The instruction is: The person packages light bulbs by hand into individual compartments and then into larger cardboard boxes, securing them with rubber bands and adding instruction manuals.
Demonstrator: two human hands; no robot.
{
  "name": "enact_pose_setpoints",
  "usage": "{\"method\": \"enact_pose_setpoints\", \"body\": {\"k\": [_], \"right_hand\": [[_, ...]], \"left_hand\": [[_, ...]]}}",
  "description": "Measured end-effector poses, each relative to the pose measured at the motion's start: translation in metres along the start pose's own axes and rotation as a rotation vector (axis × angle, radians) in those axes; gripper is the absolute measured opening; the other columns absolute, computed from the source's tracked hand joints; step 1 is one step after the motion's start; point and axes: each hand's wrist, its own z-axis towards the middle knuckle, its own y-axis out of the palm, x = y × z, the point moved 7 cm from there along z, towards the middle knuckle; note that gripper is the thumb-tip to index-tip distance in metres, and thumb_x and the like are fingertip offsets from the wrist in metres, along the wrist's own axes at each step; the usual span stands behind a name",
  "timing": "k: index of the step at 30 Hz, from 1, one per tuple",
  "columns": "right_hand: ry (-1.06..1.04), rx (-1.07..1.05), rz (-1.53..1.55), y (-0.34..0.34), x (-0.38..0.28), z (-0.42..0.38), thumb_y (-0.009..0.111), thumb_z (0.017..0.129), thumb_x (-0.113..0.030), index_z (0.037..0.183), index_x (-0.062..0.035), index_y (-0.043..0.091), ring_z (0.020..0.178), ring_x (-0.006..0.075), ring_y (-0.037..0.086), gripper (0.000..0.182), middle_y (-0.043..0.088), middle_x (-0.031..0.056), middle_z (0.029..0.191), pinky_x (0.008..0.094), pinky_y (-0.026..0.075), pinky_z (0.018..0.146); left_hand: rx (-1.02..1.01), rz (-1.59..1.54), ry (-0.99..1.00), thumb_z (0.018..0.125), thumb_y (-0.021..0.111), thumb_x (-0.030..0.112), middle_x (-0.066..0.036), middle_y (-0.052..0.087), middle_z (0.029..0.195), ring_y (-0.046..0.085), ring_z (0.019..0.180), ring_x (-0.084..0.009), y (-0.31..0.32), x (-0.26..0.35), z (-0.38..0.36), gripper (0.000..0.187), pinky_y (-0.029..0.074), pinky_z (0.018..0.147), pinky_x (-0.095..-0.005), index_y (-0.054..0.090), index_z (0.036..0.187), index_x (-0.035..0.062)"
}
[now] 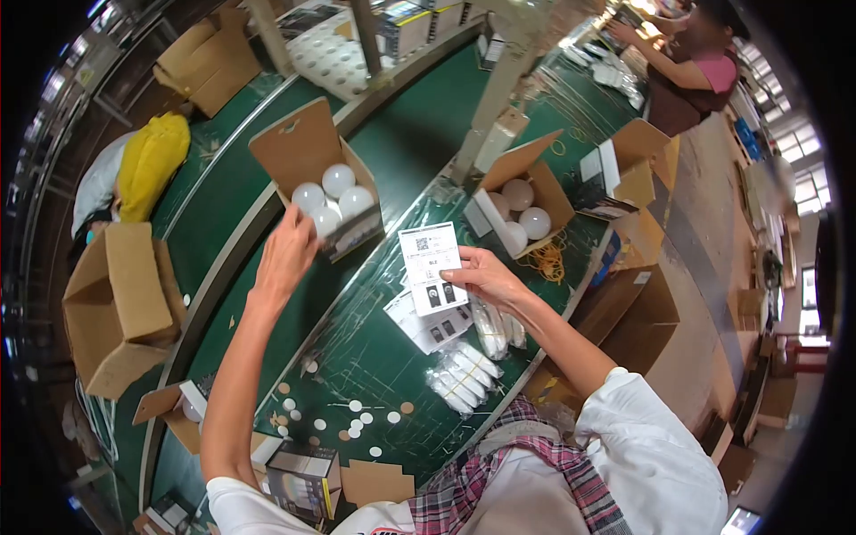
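My left hand [292, 246] is at the near left edge of an open cardboard box [299, 147], its fingers curled over the wall. Several round white light bulbs [338, 181] sit in that box. Between thumb and fingers, my right hand [489, 276] holds a printed leaflet [430, 259] with a QR code. More leaflets [432, 328] lie beneath it on the green work surface [343, 374]. Beyond my right hand stands a second open box [555, 192], also with several bulbs inside.
Bundles of white plastic-wrapped pieces [464, 376] and scattered small discs [355, 419] lie on the near surface. Yellow rubber bands [544, 260] are at the right. A metal post [490, 107] rises behind the boxes. A co-worker [695, 67] is at the far right.
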Motion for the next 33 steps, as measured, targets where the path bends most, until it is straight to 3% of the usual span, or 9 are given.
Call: {"method": "enact_pose_setpoints", "body": {"k": [2, 5, 8, 12, 13, 16, 17, 20, 33], "right_hand": [[-0.004, 0.008, -0.146, 0.02, -0.016, 0.002, 0.063, 0.086, -0.01, 0.115, 0.002, 0.057, 0.082, 0.007, 0.061, 0.033, 0.067, 0.006, 0.1, 0.0193, 0.047, 0.07], [-0.163, -0.028, -0.399, 0.05, -0.047, 0.02, 0.062, 0.085, -0.009, 0.114, -0.0012, 0.059, 0.081, 0.0055, 0.06, 0.03, 0.068, 0.0042, 0.098, 0.0218, 0.047, 0.07], [-0.486, -0.107, -0.531, 0.111, -0.098, 0.034, 0.057, 0.087, -0.004, 0.111, 0.003, 0.059, 0.087, 0.0102, 0.061, 0.026, 0.067, 0.0036, 0.102, 0.0254, 0.048, 0.078], [-0.719, -0.103, -1.365, 0.196, -0.128, 0.06, 0.059, 0.081, 0.001, 0.105, -0.0013, 0.062, 0.073, 0.0272, 0.064, 0.025, 0.067, 0.0138, 0.084, 0.0313, 0.051, 0.067], [-0.93, -0.114, -1.421, 0.215, -0.126, 0.068, 0.058, 0.077, 0.0, 0.101, -0.0029, 0.062, 0.073, 0.0359, 0.061, 0.024, 0.063, 0.0194, 0.078, 0.039, 0.051, 0.063], [-0.942, -0.2, -1.709, 0.247, -0.105, 0.097, 0.056, 0.076, -0.002, 0.093, -0.0021, 0.06, 0.076, 0.0359, 0.062, 0.018, 0.064, 0.0187, 0.079, 0.0437, 0.05, 0.065], [-1.003, -0.216, -1.767, 0.257, -0.1, 0.104, 0.055, 0.075, -0.003, 0.088, -0.0021, 0.057, 0.075, 0.0354, 0.062, 0.013, 0.063, 0.0171, 0.078, 0.0434, 0.05, 0.064], [-1.036, -0.285, -1.833, 0.281, -0.087, 0.121, 0.055, 0.076, -0.003, 0.086, -0.002, 0.056, 0.074, 0.035, 0.062, 0.011, 0.063, 0.0155, 0.076, 0.0429, 0.05, 0.064], [-1.057, -0.353, -1.809, 0.289, -0.029, 0.144, 0.06, 0.073, -0.009, 0.079, -0.0018, 0.061, 0.072, 0.0322, 0.065, 0.009, 0.064, 0.0155, 0.072, 0.0391, 0.052, 0.062]], "left_hand": [[-0.086, 0.054, -0.057, 0.073, 0.067, 0.003, -0.017, 0.05, 0.094, 0.057, 0.083, -0.037, -0.004, -0.014, -0.038, 0.014, 0.048, 0.072, -0.0451, 0.056, 0.081, -0.0026], [0.069, 0.47, -0.165, 0.068, 0.066, 0.002, -0.014, 0.05, 0.094, 0.052, 0.087, -0.0297, -0.016, -0.004, -0.08, 0.018, 0.046, 0.072, -0.0389, 0.059, 0.084, -0.0005], [0.091, 0.381, -0.23, 0.067, 0.075, 0.018, -0.015, 0.047, 0.105, 0.048, 0.098, -0.0309, -0.031, 0.026, -0.089, 0.047, 0.043, 0.084, -0.04, 0.055, 0.104, -0.002], [0.126, 0.34, -0.095, 0.066, 0.078, 0.024, -0.023, 0.04, 0.125, 0.038, 0.119, -0.0377, -0.009, 0.034, -0.076, 0.078, 0.036, 0.1, -0.0406, 0.039, 0.126, -0.0075], [0.088, 0.32, -0.134, 0.063, 0.08, 0.028, -0.025, 0.032, 0.131, 0.032, 0.125, -0.0405, -0.001, 0.026, -0.071, 0.087, 0.03, 0.105, -0.0469, 0.036, 0.128, -0.0092], [0.034, 0.225, -0.361, 0.06, 0.083, 0.028, -0.023, 0.029, 0.135, 0.032, 0.126, -0.0438, 0.019, -0.004, -0.064, 0.099, 0.028, 0.104, -0.055, 0.028, 0.135, -0.0066], [-0.123, 0.13, -0.442, 0.059, 0.083, 0.028, -0.024, 0.021, 0.141, 0.025, 0.13, -0.046, 0.038, -0.02, -0.064, 0.109, 0.021, 0.104, -0.0617, 0.018, 0.139, -0.0037], [0.121, 0.191, -0.368, 0.06, 0.083, 0.028, -0.024, 0.019, 0.143, 0.02, 0.132, -0.0459, 0.05, -0.026, -0.076, 0.109, 0.019, 0.106, -0.0611, 0.016, 0.14, -0.0034], [0.181, 0.081, -0.348, 0.059, 0.083, 0.029, -0.023, 0.024, 0.138, 0.018, 0.134, -0.0426, 0.04, -0.041, -0.109, 0.099, 0.017, 0.104, -0.0659, 0.03, 0.137, -0.0033]]}}
